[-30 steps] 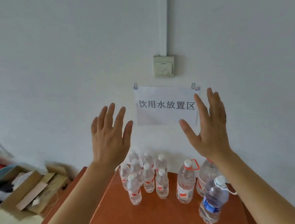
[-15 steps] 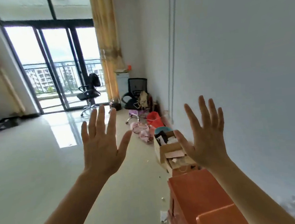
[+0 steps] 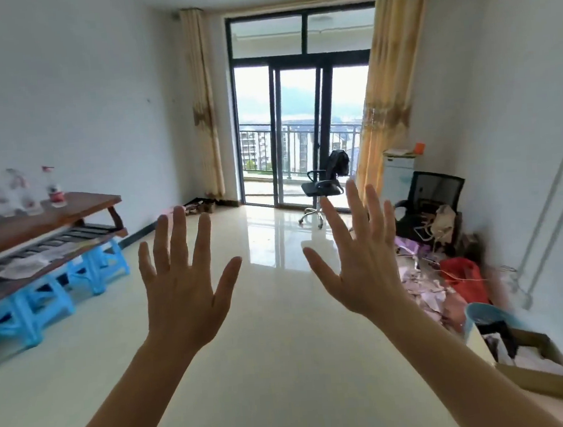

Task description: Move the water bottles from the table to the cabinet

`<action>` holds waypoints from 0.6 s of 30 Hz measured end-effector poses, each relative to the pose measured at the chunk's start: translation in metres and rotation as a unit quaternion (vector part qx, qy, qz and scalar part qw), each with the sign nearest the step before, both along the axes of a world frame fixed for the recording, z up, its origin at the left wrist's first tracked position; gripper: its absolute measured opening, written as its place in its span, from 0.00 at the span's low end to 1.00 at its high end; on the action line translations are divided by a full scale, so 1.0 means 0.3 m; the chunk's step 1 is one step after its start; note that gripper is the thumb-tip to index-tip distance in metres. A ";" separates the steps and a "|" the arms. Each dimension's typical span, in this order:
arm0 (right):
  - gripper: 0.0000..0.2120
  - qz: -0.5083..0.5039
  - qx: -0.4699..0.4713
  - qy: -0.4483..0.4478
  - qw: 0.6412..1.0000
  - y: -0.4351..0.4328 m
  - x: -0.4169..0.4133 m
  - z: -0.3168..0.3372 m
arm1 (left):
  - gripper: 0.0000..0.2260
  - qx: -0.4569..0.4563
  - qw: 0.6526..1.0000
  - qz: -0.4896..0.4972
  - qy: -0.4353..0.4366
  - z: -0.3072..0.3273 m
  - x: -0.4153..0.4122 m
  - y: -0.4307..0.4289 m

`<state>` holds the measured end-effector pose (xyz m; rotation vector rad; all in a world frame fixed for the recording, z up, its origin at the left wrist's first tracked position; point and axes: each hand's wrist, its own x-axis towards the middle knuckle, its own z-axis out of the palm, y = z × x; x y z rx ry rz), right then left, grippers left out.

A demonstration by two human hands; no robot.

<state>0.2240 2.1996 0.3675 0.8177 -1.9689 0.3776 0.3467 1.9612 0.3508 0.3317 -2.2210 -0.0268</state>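
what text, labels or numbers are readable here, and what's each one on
No text can be read in this view.
Red label on the bottle on the wooden table: too blurred.
Sheets on the shelf below it: too small and blurred.
Pale blue marking on the white unit by the curtain: illegible.

No text, brand, number or sign can be read. The bottle (image 3: pixel 55 191) near the right end of the desk (image 3: pixel 80 205) carries a red label, too blurred to make out. The papers (image 3: pixel 25 267) on its lower shelf (image 3: pixel 89 246) are illegible too.
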 end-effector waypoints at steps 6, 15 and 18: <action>0.35 0.101 -0.001 -0.003 0.995 -0.577 -0.173 -0.012 | 0.35 -0.004 0.995 0.103 -0.011 0.008 -0.027 -0.484; 0.37 0.206 -0.012 -0.066 0.976 -1.498 -0.634 -0.154 | 0.32 -0.027 0.965 0.250 -0.078 -0.022 -0.313 -1.286; 0.37 0.236 -0.011 -0.082 0.968 -1.770 -0.752 -0.120 | 0.31 -0.033 0.956 0.283 -0.075 0.027 -0.390 -1.486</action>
